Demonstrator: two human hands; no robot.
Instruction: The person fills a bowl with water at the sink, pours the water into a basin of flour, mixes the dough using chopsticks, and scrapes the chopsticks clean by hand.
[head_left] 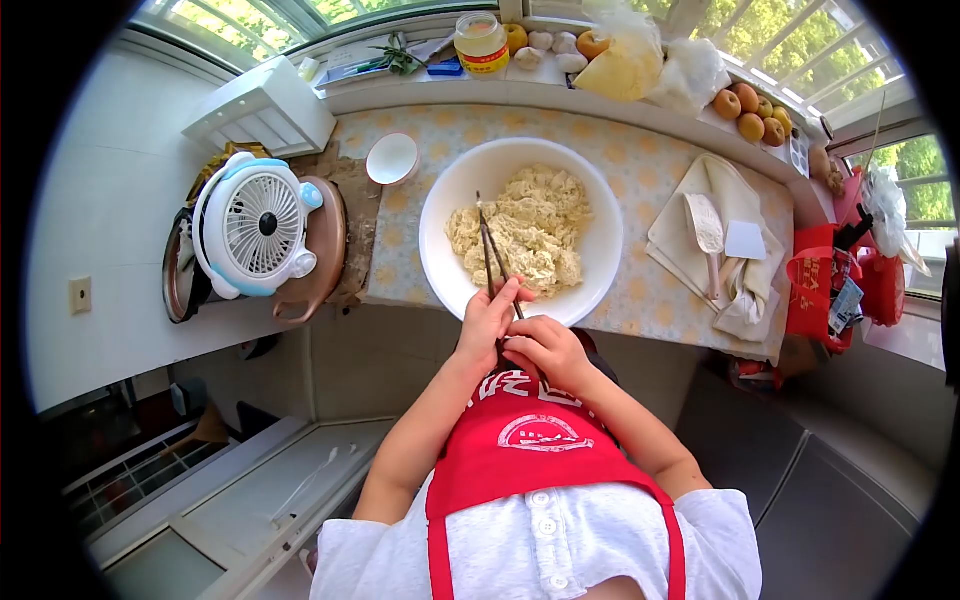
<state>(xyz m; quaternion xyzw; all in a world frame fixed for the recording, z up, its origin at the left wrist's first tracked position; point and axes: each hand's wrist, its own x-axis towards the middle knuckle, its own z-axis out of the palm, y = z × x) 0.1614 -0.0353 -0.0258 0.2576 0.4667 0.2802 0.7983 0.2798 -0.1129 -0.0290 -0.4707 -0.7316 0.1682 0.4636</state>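
Note:
A large white bowl (434, 243) holds shaggy, crumbly dough (535, 225). A pair of dark chopsticks (488, 240) reaches over the bowl's near rim, the far tips at the dough's left side with a pale bit stuck on them. My left hand (486, 328) is closed around the chopsticks just at the near rim. Close beside it, my right hand (550, 350) is curled with its fingers at the near ends of the chopsticks. Part of its grip is hidden by the fingers themselves.
On the patterned tabletop (640, 290), a small white bowl (392, 159) stands left of the large one. A scoop of flour (705, 225) lies on a folded cloth (690, 190) at right. A fan (265, 222) stands left; a jar (482, 45) and fruit (750, 110) line the sill.

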